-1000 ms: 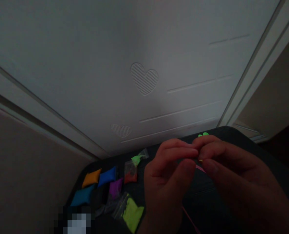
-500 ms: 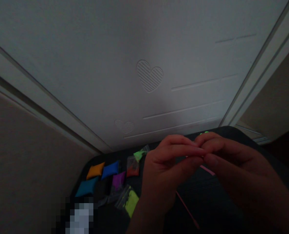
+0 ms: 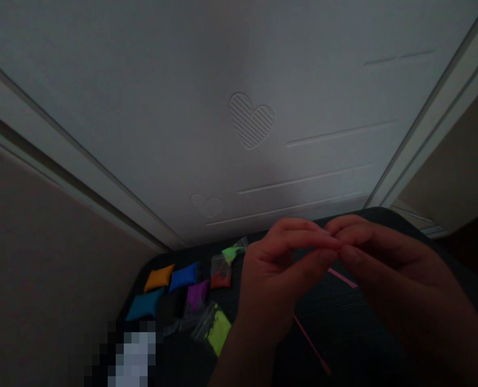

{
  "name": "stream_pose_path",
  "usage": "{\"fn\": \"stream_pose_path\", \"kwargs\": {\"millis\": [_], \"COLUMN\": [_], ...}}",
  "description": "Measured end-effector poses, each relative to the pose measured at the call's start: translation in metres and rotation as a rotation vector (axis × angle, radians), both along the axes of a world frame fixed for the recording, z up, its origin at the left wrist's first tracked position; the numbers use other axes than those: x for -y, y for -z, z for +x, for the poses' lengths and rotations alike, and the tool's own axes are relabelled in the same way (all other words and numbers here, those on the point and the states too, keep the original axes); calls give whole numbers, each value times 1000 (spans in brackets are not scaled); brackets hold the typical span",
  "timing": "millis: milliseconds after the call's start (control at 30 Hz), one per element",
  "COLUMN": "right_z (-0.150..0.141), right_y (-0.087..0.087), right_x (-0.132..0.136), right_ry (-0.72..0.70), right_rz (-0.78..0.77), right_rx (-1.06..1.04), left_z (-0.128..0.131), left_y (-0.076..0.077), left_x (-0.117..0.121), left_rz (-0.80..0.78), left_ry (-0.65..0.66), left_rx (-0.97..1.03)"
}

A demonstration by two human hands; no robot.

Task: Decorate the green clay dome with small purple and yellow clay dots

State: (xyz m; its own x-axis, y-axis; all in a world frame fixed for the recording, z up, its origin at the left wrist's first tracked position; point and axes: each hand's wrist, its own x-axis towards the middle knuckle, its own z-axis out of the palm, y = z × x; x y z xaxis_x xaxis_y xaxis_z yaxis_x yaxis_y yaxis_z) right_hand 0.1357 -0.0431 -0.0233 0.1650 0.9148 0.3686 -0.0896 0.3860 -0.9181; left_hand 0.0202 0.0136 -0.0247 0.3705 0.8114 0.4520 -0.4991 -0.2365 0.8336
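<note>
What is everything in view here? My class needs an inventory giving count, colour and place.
Panel: 1, greyish white, behind the table
Heart reliefs: 2, greyish white, on the panel
Table: 1, dark, below the panel
Orange packet: 1, orange, table's left
Blue packet: 1, blue, right of orange
Teal packet: 1, teal, nearer than orange
Purple packet: 1, purple, nearer than blue
Red bag: 1, red, right of blue
Green bag: 1, green, beyond red
Lime bag: 1, yellow-green, beside left forearm
Pink strip: 1, pink, between the hands
Pink stick: 1, pink, nearer than the strip
Left hand: 1, bare, fingertips meeting the right's
Right hand: 1, bare, at right
</note>
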Motion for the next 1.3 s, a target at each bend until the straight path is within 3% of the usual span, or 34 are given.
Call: {"fn": "stream_pose_path", "kwargs": {"millis": [400,600,867,1300], "right_z": [-6,-6,-6,-5], "right_y": [3,1,0,5], "right_x": [-5,-2,1,-2], "right_ry": [84,86,79,89], "right_rz": [2,17,0,54], "right_rx": [-111,-134,-133,-93], "left_z": [2,2,4,4], "left_y": [3,4,1,5], "left_x": [1,-1,-1,-3], "left_rz": [-20,-159,-264,-230], "left_ry": [-25,142,175,207], "left_rx": [17,134,211,279]}}
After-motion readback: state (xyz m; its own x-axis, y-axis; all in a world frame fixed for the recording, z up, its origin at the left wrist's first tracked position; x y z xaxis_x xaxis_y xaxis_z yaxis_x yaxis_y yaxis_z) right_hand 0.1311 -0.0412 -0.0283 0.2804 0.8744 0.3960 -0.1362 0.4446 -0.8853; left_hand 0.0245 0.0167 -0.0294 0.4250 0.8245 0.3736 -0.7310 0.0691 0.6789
